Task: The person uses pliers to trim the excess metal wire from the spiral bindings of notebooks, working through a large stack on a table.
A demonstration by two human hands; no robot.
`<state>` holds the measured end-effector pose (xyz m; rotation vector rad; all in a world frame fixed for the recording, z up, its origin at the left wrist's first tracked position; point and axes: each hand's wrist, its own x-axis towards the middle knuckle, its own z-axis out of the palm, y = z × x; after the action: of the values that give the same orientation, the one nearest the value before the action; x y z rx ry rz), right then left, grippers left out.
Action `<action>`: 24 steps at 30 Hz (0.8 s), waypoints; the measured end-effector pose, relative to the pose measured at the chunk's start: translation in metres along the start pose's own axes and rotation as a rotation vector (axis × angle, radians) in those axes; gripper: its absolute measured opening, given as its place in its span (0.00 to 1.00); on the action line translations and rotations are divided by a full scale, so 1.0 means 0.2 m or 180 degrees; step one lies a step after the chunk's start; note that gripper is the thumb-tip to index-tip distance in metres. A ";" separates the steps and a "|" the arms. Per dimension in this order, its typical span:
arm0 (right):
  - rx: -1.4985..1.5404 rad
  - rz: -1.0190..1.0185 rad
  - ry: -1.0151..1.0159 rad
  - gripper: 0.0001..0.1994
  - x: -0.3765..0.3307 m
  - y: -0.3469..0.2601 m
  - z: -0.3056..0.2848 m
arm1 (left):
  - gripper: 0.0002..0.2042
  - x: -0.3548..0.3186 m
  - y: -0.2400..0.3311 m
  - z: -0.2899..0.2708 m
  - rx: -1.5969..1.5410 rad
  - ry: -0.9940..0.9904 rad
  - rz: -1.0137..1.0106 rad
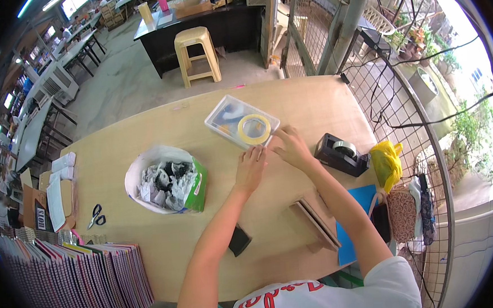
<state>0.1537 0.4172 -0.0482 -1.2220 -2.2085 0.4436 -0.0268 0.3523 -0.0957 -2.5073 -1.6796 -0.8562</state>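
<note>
A clear rectangular plastic box [225,111] lies near the middle of the table, with blue and orange shapes showing through it. On its right part rests a roll of yellowish tape [254,130], lying flat. My left hand [251,169] reaches to the box's near edge, fingers bent against it just below the roll. At the near right corner, my right hand [292,146] has its fingers on the box's side, thumb lower down. Both hands grip the box at that end; the fingertips are partly hidden against it.
Left stands a white and green bag [199,186] of crumpled scraps, with scissors [96,215] beyond it. Stacked spiral notebooks [84,277] fill the near left. A black tape dispenser [342,154], yellow plastic bag [387,165], brown cardboard piece [316,224] and blue sheet [351,243] lie right.
</note>
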 end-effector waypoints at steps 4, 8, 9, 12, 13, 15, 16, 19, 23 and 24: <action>-0.0804 -0.0011 -0.0420 0.39 0.36 -0.04 0.23 | 0.24 0.05 0.00 0.09 0.0259 0.0039 0.0069; -0.0580 -0.0165 -0.1070 0.43 0.45 0.06 0.31 | 0.22 0.07 -0.06 0.15 0.0691 0.0129 0.0041; -0.0472 0.0000 -0.0813 0.43 0.45 0.04 0.30 | 0.20 0.06 -0.10 0.14 0.0687 0.0014 -0.0088; -0.0287 0.0524 0.0150 0.45 0.40 0.30 0.23 | 0.15 0.02 -0.07 0.12 0.0477 0.0059 -0.0061; -0.0157 0.0820 0.0817 0.46 0.39 0.35 0.19 | 0.12 -0.01 -0.06 0.11 0.0329 0.0190 0.0019; -0.0429 0.1366 0.0331 0.47 0.36 0.38 0.09 | 0.11 -0.15 -0.07 0.02 0.0224 0.0102 -0.0054; -0.0697 0.1860 -0.0161 0.47 0.33 0.37 0.05 | 0.11 -0.23 -0.06 -0.04 0.0140 0.0048 -0.0140; -0.1226 0.1731 -0.0853 0.48 0.19 0.53 0.05 | 0.15 -0.35 0.01 -0.21 0.0289 -0.0469 -0.0389; -0.1487 0.1684 -0.0853 0.48 0.02 0.60 0.12 | 0.21 -0.29 0.17 -0.23 0.0170 -0.0486 -0.0355; -0.1323 0.1561 -0.0656 0.47 0.03 0.55 0.12 | 0.25 -0.26 0.18 -0.18 0.0040 -0.0393 -0.0340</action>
<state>0.2088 0.4796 -0.1237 -2.0412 -2.2257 0.3132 -0.0252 0.2814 -0.0776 -2.5310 -1.8641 -0.7076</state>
